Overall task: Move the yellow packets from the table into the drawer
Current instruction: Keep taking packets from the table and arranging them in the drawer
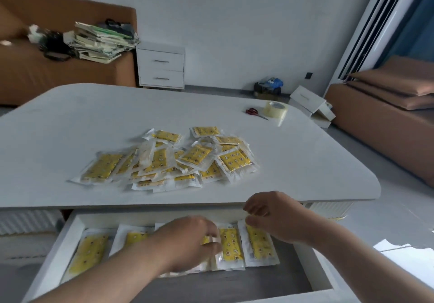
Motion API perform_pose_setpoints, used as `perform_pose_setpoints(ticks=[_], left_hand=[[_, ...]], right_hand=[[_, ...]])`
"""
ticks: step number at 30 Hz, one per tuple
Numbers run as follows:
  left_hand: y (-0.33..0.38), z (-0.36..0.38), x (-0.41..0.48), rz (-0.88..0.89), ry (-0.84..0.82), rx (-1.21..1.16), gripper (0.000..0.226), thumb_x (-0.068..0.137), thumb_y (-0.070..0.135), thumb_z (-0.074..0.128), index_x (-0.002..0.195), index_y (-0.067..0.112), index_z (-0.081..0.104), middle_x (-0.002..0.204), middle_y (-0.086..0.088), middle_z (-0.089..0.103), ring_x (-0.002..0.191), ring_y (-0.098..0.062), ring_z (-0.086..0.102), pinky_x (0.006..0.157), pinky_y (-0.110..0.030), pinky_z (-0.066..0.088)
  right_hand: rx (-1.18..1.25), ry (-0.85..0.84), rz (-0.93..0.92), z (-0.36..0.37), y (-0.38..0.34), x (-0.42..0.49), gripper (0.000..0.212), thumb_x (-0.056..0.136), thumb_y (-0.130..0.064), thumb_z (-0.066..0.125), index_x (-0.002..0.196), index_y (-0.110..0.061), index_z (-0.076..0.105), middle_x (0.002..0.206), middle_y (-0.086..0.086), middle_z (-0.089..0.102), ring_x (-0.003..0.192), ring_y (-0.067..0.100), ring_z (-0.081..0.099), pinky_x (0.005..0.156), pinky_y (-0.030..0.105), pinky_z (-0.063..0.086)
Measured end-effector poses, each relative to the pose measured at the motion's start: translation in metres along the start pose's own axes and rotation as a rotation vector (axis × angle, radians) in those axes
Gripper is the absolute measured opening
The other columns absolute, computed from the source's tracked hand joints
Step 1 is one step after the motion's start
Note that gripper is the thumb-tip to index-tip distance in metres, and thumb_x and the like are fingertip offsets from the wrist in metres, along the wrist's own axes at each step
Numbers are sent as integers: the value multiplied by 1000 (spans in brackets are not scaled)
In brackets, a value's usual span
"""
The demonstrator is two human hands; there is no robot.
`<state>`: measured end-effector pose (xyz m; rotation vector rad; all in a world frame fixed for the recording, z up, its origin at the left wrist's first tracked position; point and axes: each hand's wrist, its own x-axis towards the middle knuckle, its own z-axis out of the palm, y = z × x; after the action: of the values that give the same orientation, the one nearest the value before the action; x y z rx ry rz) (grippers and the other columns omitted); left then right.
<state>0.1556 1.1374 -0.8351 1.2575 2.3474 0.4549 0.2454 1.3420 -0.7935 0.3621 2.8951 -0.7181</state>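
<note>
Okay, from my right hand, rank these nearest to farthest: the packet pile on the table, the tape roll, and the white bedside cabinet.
1. Packet pile, mid-table, just beyond the right hand.
2. Tape roll, at the table's far right.
3. White bedside cabinet, against the back wall.

We are seeing red-handled scissors [256,113] lying beside a clear tape roll [276,111], a white two-drawer cabinet [160,68] standing behind.

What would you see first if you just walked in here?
A big messy pile of yellow packets in the middle of the white table. Just below, an open drawer holds a neat row of more packets, with the left hand and right hand reaching in.
</note>
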Motion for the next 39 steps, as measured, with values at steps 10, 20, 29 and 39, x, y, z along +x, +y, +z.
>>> perform_pose_setpoints(ticks=[10,20,29,39], left_hand=[[-49,-89,-61,-236,458,-339,15,91,36,60,83,28,70,81,7,71,79,-10,65,77,-32,53],[-140,-119,14,-512,666,-427,20,84,28,68,80,8,69,79,-7,69,75,-20,63,64,-27,45],[-194,-138,25,-900,592,-162,56,71,60,64,106,17,60,111,-7,64,103,-31,59,77,-30,47],[-205,-145,19,-944,490,-131,63,61,54,82,98,10,56,98,-4,63,88,-22,61,78,-31,53]], right_hand=[[293,264,-36,-14,-76,21,7,87,-28,64,89,-32,70,82,-14,71,75,-2,65,63,9,48],[436,335,-15,-3,-77,119,13,85,-24,70,95,-31,69,86,-16,69,78,-2,63,65,14,46],[189,335,54,22,-80,172,30,88,-32,62,117,-24,67,105,-10,63,73,-1,60,58,12,44],[55,322,58,33,-80,178,21,86,-39,67,101,-27,74,110,-9,47,111,18,53,90,27,43]])
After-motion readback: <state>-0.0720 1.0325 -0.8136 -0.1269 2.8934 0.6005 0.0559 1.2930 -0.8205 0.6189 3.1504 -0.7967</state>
